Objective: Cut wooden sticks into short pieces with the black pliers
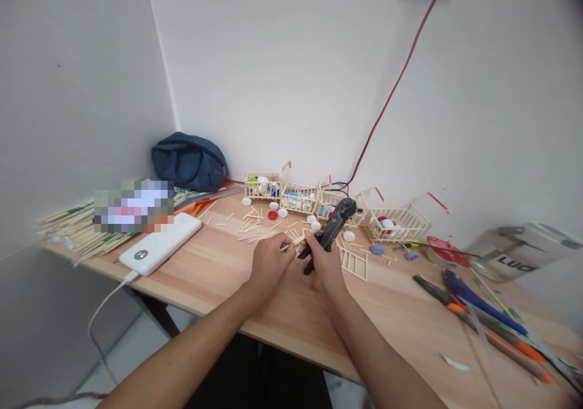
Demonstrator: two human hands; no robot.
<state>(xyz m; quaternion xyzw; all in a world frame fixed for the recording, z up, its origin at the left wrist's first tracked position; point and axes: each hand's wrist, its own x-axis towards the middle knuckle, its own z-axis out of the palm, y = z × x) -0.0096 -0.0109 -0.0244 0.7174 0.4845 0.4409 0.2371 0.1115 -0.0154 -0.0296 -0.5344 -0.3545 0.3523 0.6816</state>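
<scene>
Slender, pale wooden sticks (297,240) (how many, I cannot tell) are being pinched by the left hand (272,262) just beside one black two-handled hand tool (336,222), which the right hand (326,263) is gripping above a brown wood-grain table (218,263) near white walls (282,81), while four cream stick-built carts (397,228) are standing beyond that tool.

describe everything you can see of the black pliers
The black pliers look dull and dark, perhaps metal, with a broad, rounded head and two handle ends apart. The right hand grips them, tilted, above the wooden table, head up and toward picture-right, partly hiding a small stick cart. The jaws are hard to make out.
</scene>
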